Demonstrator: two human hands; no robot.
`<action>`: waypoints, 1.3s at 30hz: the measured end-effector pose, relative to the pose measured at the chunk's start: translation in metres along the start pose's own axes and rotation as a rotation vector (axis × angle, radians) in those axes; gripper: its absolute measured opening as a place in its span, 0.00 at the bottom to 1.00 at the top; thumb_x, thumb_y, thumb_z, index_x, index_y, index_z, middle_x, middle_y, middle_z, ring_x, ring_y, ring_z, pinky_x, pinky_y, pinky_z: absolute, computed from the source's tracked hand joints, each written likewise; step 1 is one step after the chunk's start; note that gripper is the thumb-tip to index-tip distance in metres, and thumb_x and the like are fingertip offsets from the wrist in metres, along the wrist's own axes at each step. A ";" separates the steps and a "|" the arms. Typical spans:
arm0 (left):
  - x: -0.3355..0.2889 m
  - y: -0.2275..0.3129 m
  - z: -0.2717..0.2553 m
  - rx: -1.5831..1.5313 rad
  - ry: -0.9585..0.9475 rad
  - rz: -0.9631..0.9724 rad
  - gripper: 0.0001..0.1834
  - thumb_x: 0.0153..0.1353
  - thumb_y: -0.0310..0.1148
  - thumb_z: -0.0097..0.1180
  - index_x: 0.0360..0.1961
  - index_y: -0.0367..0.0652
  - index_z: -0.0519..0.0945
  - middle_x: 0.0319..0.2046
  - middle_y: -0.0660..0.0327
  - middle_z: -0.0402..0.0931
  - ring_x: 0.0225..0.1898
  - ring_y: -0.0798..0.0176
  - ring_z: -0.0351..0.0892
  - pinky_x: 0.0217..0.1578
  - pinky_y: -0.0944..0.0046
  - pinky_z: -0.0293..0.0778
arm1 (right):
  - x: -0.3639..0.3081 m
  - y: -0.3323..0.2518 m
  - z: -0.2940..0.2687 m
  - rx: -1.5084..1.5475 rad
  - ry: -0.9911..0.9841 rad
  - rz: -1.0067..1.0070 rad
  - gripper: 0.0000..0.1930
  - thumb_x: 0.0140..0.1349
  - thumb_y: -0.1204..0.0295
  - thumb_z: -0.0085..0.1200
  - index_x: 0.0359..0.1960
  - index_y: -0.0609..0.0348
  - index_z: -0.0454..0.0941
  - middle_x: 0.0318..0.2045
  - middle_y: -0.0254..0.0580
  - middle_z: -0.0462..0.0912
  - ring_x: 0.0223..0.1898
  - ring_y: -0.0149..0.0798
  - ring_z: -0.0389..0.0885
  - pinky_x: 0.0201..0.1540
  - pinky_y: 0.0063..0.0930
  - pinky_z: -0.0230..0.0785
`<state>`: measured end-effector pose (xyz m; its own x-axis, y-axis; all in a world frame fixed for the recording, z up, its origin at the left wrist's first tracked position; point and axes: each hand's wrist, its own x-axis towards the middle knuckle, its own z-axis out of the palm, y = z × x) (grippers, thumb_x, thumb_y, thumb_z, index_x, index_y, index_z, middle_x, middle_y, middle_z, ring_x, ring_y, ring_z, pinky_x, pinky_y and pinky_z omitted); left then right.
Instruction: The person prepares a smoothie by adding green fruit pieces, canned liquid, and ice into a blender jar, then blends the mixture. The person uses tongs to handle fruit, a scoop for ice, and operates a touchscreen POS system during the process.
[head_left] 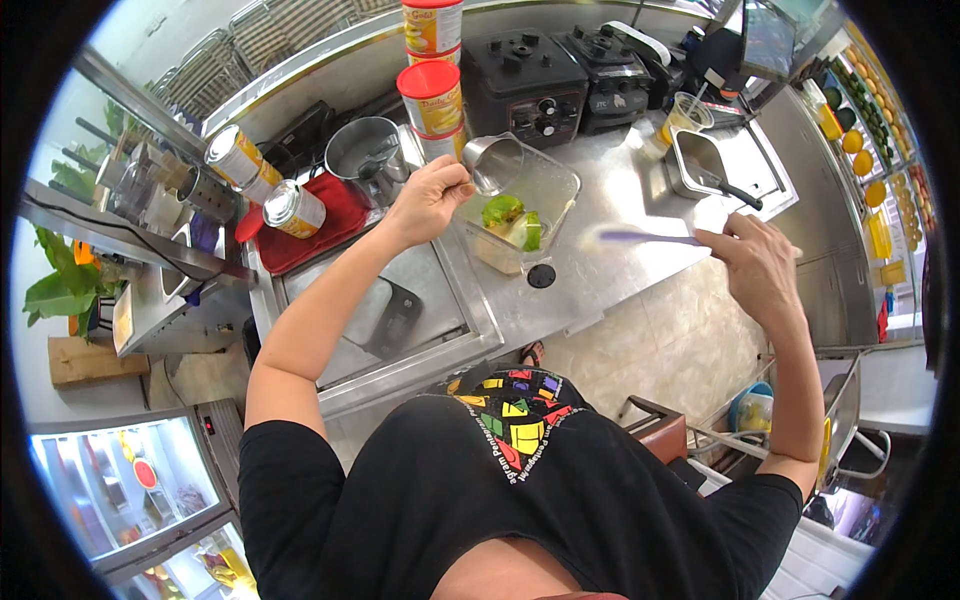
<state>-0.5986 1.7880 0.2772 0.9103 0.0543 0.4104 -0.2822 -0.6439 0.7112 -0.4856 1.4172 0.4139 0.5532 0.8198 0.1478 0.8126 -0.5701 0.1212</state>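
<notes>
My left hand [430,203] is closed on a small metal cup [497,166], tilted above a clear plastic container [563,190]. Inside that container lie green and pale pieces [503,210], perhaps avocado skins; I cannot tell for sure. Over the counter to the right, my right hand [757,255] grips a slim purple-handled utensil [650,238]. It points left toward the container, apart from it, and its pale tip is smeared by motion. A black round disc [541,276] sits just below the container's near corner.
Two black blender bases [527,90] stand at the back, beside stacked red-lidded cans [432,98]. A metal pitcher [365,155] and an upright can [294,208] are at the left. Right of the blenders are a metal pan [697,160] and a plastic cup [688,117].
</notes>
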 end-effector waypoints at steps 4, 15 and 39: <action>0.000 0.000 0.000 -0.026 -0.009 -0.024 0.06 0.59 0.23 0.53 0.29 0.36 0.69 0.28 0.61 0.65 0.29 0.65 0.64 0.32 0.69 0.64 | 0.011 0.006 -0.011 0.311 -0.084 0.151 0.12 0.53 0.77 0.51 0.37 0.52 0.83 0.22 0.42 0.77 0.28 0.42 0.77 0.32 0.35 0.67; -0.069 -0.005 -0.015 -0.514 0.257 -0.155 0.04 0.61 0.22 0.52 0.30 0.37 0.70 0.31 0.66 0.65 0.34 0.75 0.65 0.37 0.75 0.65 | 0.062 0.018 -0.022 0.500 -0.606 0.389 0.13 0.57 0.70 0.50 0.28 0.70 0.81 0.10 0.36 0.73 0.13 0.27 0.71 0.19 0.24 0.64; -0.360 -0.073 -0.115 -1.001 1.027 -0.674 0.07 0.67 0.31 0.47 0.35 0.39 0.73 0.35 0.64 0.75 0.42 0.70 0.75 0.51 0.64 0.71 | 0.343 -0.484 0.298 1.525 -0.711 0.555 0.54 0.48 0.28 0.44 0.66 0.56 0.48 0.66 0.58 0.48 0.67 0.55 0.49 0.57 0.60 0.56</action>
<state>-0.9406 1.9034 0.1429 0.4787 0.8491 -0.2232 -0.3828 0.4306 0.8173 -0.6346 1.9905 0.1139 0.4255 0.6644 -0.6145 -0.2770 -0.5508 -0.7873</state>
